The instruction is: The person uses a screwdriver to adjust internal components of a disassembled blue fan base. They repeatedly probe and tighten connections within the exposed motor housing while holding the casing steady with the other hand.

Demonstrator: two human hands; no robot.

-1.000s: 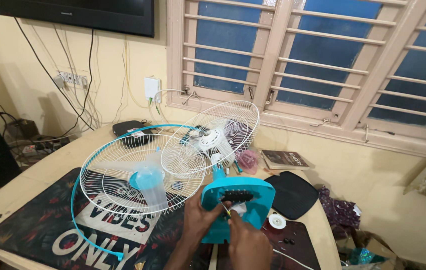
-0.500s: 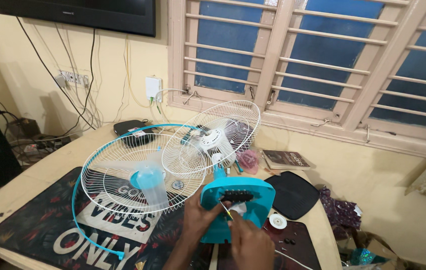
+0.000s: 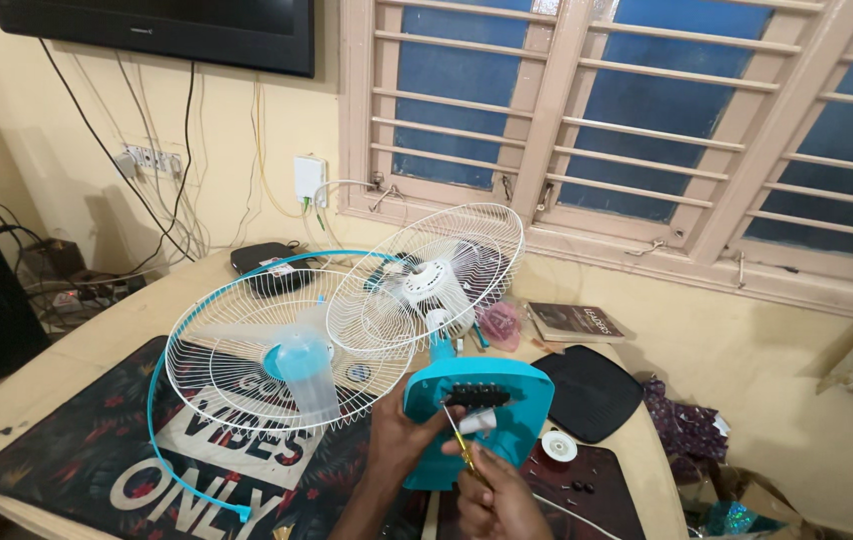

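Head view: left hand [image 3: 399,440] grips the turquoise fan base [image 3: 477,420], upright on the table [image 3: 97,350]. Right hand [image 3: 492,495] closes on a screwdriver [image 3: 459,440], tip near the base's white knob [image 3: 480,421].

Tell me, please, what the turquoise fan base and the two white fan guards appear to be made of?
The turquoise fan base looks like moulded plastic: smooth, uniformly coloured, with a soft sheen and rounded edges. The white fan guards look like thin metal wire with a white coating, judging by the fine, evenly spaced spokes, though coated plastic cannot be ruled out.
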